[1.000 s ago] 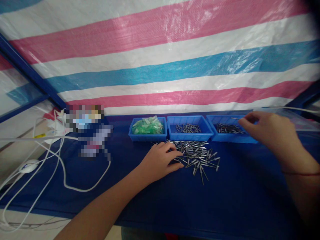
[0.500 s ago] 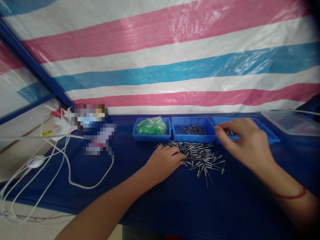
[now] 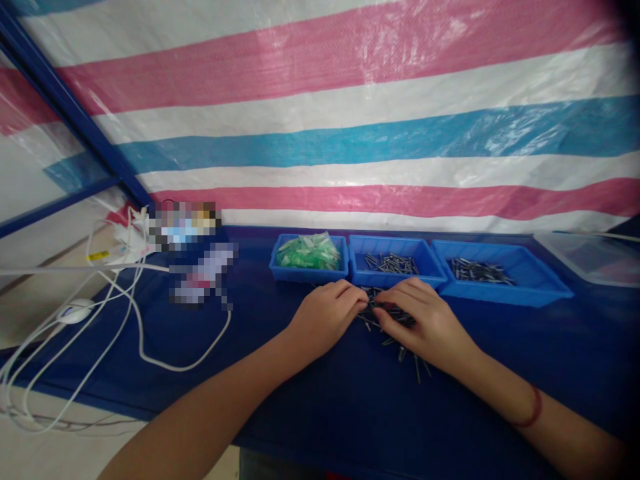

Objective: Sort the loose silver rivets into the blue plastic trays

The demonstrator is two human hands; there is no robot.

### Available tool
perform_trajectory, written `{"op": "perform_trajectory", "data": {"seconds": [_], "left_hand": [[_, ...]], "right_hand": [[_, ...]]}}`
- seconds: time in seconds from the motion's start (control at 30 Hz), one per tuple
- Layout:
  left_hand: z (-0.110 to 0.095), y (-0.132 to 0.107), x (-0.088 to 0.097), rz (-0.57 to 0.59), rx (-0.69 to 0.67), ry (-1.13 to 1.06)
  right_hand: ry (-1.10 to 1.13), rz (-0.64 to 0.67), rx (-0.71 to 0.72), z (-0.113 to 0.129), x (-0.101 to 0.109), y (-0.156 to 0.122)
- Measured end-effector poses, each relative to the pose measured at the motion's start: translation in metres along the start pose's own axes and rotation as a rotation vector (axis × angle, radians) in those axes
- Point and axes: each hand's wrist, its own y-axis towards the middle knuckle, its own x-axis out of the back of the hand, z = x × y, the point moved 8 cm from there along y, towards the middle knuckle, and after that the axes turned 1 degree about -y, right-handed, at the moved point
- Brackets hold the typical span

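On the dark blue cloth table (image 3: 310,407), white cables (image 3: 131,313) loop at the left. Three blue plastic trays (image 3: 400,279) sit in a row just behind the hands, likely for easy reach. The left hand (image 3: 325,319) and right hand (image 3: 427,323) curl down over the loose pile of small silver metal pins (image 3: 374,308) — the pins lie right under the fingers, so I cannot tell if either hand pinches one.

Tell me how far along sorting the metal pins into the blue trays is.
Done: the middle tray and right tray each hold some pins. In hand: the left hand and right hand rest on the loose pile on the cloth. Left: that pile, partly hidden, is unsorted.
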Motion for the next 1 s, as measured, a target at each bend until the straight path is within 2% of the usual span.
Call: {"op": "perform_trajectory", "data": {"seconds": [0.17,0.4,0.6,0.8,0.9,1.0], "left_hand": [[-0.004,-0.001,0.015,-0.139,0.039,-0.298],[0.004,-0.004,0.021,-0.285,0.157,-0.458],[0.006,-0.001,0.010,-0.195,0.163,-0.488],[0.002,0.000,0.001,-0.134,0.137,-0.526],[0.000,0.000,0.002,-0.120,0.110,-0.501],[0.000,0.001,0.000,-0.100,0.108,-0.481]], "right_hand": [[0.125,0.025,-0.007,0.004,-0.006,-0.001],[0.308,-0.023,-0.144,-0.009,-0.005,-0.005],[0.428,-0.134,-0.296,-0.020,0.003,-0.009],[0.594,-0.134,-0.342,-0.015,0.000,-0.008],[0.610,-0.144,-0.385,-0.018,-0.002,-0.010],[0.571,-0.124,-0.359,-0.018,-0.004,-0.010]]}}
